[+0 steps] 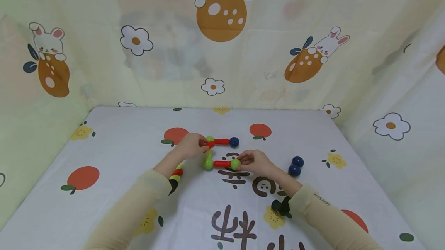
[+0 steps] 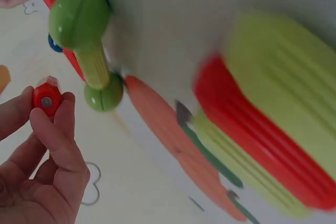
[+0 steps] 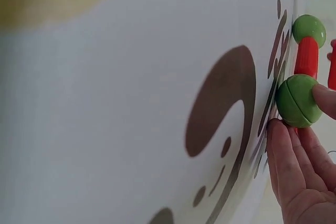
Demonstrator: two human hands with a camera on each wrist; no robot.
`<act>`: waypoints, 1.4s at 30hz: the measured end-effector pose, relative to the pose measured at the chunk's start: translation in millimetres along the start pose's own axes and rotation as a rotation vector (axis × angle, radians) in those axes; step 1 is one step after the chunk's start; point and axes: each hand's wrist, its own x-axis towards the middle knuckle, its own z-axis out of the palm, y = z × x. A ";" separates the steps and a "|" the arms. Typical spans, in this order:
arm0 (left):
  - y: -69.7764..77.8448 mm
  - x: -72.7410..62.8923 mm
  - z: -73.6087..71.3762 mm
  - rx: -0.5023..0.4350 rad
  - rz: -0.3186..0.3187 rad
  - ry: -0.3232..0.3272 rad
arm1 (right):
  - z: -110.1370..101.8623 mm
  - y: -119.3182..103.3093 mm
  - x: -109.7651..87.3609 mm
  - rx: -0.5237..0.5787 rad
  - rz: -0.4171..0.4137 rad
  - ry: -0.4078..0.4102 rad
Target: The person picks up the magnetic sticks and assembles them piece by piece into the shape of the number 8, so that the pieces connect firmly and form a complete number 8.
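In the head view a magnetic-stick shape lies on the tablecloth. A yellow-green stick joins two green balls, and a red stick leads right from each, one to a blue ball, the other to a green ball. My left hand pinches a separate red stick between thumb and fingers; its round metal end faces the left wrist camera. My right hand grips the near right green ball, thumb on one side and fingers beneath, as the right wrist view shows.
Two dark blue balls sit together to the right of my right hand. Several loose yellow-green and red sticks lie beside my left wrist. A printed cloth curtain rises behind the table's far edge.
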 end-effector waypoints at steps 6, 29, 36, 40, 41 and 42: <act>15.3 13.5 17.9 -0.082 -0.070 -0.008 | 0.6 -0.3 0.3 -0.003 0.016 0.009; 40.5 38.0 60.7 -0.248 -0.266 0.004 | -1.1 2.5 -2.2 0.031 -0.037 -0.006; 46.9 43.6 68.9 -0.213 -0.292 0.004 | -1.5 2.4 -2.4 0.040 -0.057 -0.013; 51.4 44.3 72.3 -0.198 -0.293 -0.008 | -1.4 1.5 -2.5 0.033 -0.063 -0.013; 52.1 44.2 72.9 -0.198 -0.290 -0.008 | -1.4 1.5 -2.5 0.032 -0.061 -0.011; 52.4 44.0 73.4 -0.198 -0.287 -0.008 | -1.4 1.4 -2.5 0.029 -0.057 -0.010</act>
